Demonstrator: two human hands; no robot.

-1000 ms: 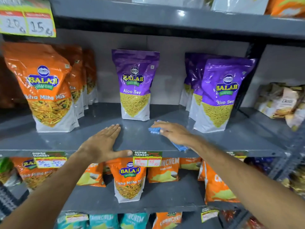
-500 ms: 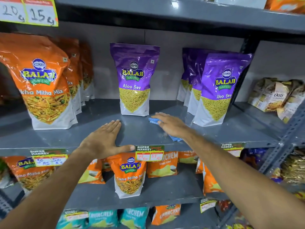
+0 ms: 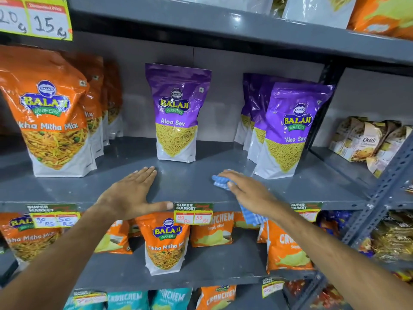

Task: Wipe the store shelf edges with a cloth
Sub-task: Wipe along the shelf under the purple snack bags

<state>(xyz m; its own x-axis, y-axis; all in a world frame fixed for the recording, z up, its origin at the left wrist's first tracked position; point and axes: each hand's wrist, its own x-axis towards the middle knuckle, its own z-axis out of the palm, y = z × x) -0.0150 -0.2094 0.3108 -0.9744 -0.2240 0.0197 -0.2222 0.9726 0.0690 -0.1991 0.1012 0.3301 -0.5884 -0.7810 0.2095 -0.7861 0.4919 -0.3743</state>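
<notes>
The cloth (image 3: pixel 220 181) has slid forward toward the shelf (image 3: pixel 190 182) front edge, its tail hanging over. The right hand (image 3: pixel 248 191) presses it flat, fingers (image 3: pixel 237 176) straight, to scrub. The left hand (image 3: pixel 131 193) rests open alongside, probably bracing.

1. This is a grocery shop or small supermarket, seen from close in front of a snack rack.
2. Grey metal shelves (image 3: pixel 190 182) run in tiers one above another, carried at the right on a slotted angle upright (image 3: pixel 380 193).
3. Printed tags on the shelf fronts read "SUPER MARKET". The middle price tag (image 3: pixel 193 213) shows 99 Rs and 59 Rs handwritten in red.
4. A yellow price sign (image 3: pixel 35 17) at top left shows 20 and 15.
5. Identical sealed goods stand in rows, front to back: orange Tikha Mitha Mix pouches (image 3: pixel 53 121), purple Aloo Sev pouches (image 3: pixel 288 130), oats packs (image 3: pixel 362 139), and Crunchem bags (image 3: pixel 212 229) on the tier below.
</notes>
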